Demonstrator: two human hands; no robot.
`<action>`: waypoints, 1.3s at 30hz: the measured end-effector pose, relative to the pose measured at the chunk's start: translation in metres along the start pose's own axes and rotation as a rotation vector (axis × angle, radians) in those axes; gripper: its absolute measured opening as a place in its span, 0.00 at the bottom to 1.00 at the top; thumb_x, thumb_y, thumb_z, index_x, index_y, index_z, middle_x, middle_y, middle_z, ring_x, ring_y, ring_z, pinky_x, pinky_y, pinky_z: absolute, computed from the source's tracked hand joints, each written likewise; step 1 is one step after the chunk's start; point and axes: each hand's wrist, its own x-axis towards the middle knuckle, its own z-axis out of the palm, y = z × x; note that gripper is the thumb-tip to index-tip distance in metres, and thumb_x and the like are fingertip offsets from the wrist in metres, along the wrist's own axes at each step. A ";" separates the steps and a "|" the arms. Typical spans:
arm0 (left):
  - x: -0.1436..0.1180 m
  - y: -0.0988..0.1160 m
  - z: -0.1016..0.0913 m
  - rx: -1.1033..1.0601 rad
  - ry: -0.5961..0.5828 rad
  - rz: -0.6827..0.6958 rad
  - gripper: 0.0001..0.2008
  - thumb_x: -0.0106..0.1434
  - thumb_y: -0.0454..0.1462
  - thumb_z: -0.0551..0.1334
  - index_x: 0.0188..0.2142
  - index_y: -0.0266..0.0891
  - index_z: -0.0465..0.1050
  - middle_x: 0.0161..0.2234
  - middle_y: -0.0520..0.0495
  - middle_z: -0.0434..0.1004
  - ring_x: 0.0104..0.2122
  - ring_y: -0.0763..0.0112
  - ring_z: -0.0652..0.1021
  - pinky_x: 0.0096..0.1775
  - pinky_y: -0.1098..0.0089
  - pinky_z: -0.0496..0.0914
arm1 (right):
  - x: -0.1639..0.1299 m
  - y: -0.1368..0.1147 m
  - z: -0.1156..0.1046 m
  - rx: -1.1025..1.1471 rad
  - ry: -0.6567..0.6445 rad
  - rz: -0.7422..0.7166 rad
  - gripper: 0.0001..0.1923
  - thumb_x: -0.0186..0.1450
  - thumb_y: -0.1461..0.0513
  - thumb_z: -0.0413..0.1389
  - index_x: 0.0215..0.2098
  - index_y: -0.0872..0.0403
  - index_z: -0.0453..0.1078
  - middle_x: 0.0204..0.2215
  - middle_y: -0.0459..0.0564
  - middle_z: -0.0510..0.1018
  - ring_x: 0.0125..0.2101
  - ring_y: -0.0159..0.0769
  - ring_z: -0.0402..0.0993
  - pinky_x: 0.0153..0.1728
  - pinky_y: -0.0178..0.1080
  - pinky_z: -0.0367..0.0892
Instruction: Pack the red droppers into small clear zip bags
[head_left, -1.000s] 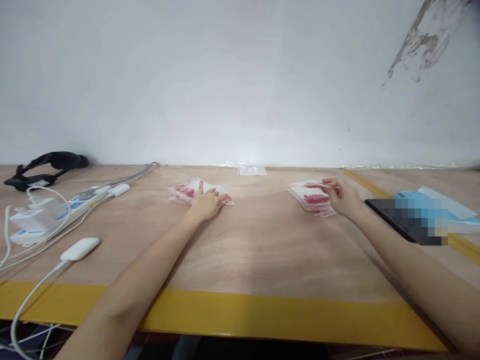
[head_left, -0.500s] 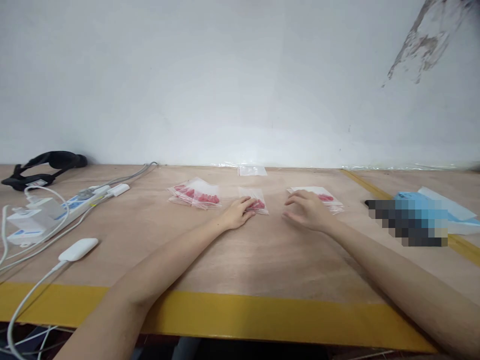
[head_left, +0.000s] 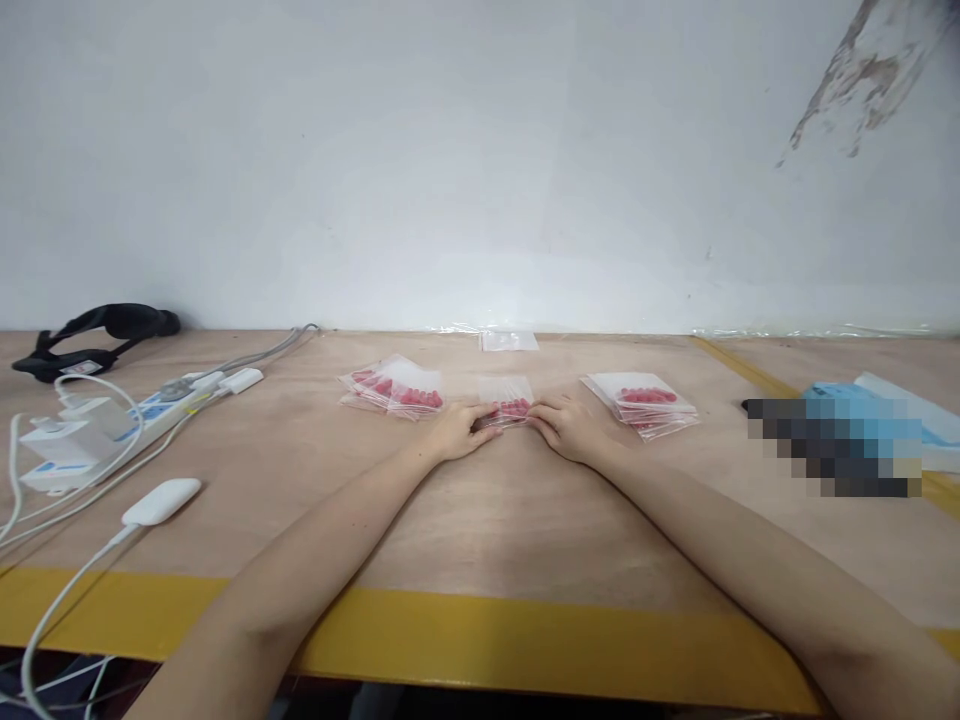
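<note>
In the middle of the table lies a small clear plastic bag [head_left: 509, 390] with a row of red, bead-like pieces along its lower part. The fingertips of my left hand [head_left: 459, 432] close on the bag's lower left edge, the thumb below. At the lower right edge, my right hand [head_left: 571, 430] pinches the same bag with thumb and fingers. To the left spreads a fanned pile of similar filled bags [head_left: 397, 387]. Beyond my right hand sits another stack of filled bags [head_left: 637, 395]. Flat white bags [head_left: 510, 341] rest near the wall.
On the left are a power strip [head_left: 161, 400] with chargers and cables, a white puck-like device [head_left: 161, 500] on a cord, and a black strap-like headset [head_left: 97, 340]. Blue masks [head_left: 832, 395] and a blurred dark object [head_left: 810, 445] lie at right. Yellow tape [head_left: 480, 640] lines the front edge.
My right hand has moved left from beside the right stack to the middle bag's right edge. My left hand has shifted slightly left, uncovering more of the red pieces.
</note>
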 end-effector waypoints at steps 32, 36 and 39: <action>0.011 0.003 0.012 0.386 0.201 0.324 0.13 0.64 0.34 0.50 0.28 0.36 0.70 0.30 0.45 0.74 0.31 0.68 0.75 0.34 0.68 0.69 | -0.004 0.009 -0.010 -0.264 0.116 -0.110 0.11 0.64 0.64 0.47 0.32 0.52 0.71 0.28 0.48 0.76 0.31 0.31 0.66 0.39 0.40 0.48; 0.009 0.003 0.011 0.363 0.210 0.312 0.12 0.64 0.34 0.50 0.30 0.37 0.71 0.32 0.46 0.74 0.33 0.69 0.75 0.36 0.69 0.69 | -0.004 0.007 -0.013 -0.222 0.094 -0.099 0.12 0.64 0.63 0.46 0.32 0.52 0.71 0.29 0.48 0.77 0.32 0.32 0.66 0.40 0.40 0.49; 0.011 0.005 0.011 0.343 0.218 0.302 0.10 0.63 0.34 0.51 0.34 0.38 0.71 0.35 0.46 0.74 0.36 0.69 0.74 0.38 0.68 0.69 | -0.003 0.006 -0.012 -0.223 0.090 -0.093 0.12 0.64 0.64 0.46 0.31 0.53 0.71 0.28 0.48 0.76 0.32 0.32 0.66 0.40 0.41 0.49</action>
